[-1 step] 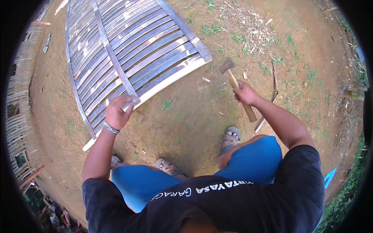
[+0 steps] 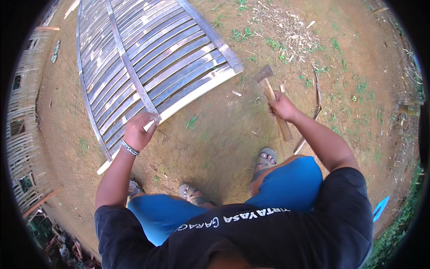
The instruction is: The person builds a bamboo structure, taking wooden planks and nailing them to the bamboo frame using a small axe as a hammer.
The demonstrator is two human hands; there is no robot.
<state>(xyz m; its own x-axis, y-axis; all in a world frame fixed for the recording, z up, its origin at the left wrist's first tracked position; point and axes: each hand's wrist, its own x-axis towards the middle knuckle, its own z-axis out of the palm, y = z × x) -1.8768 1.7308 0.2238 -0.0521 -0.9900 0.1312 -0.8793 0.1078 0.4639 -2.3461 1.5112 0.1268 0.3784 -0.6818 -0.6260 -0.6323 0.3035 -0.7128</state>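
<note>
A long slatted wooden panel (image 2: 174,58) lies on the ground ahead to the left, with a pale strip of wood (image 2: 197,97) along its near edge. At the near end of the panel's middle rail (image 2: 130,67), my left hand (image 2: 139,130) is closed in a pinch against the wood. Whatever sits between its fingertips is hidden or too small to name. My right hand (image 2: 283,107) grips a hatchet (image 2: 269,89) partway along its wooden handle, held up off the ground with the metal head pointing away from me, to the right of the panel's corner.
My sandalled feet (image 2: 266,157) stand on bare dirt just behind the panel. Wood shavings (image 2: 291,33) and a long stick (image 2: 317,89) lie to the right. A woven bamboo wall (image 2: 20,130) runs along the far left, and a blue object (image 2: 380,208) lies at the right.
My left fingers have drawn closer together at the rail's end. The hatchet has shifted very slightly; the panel lies as before.
</note>
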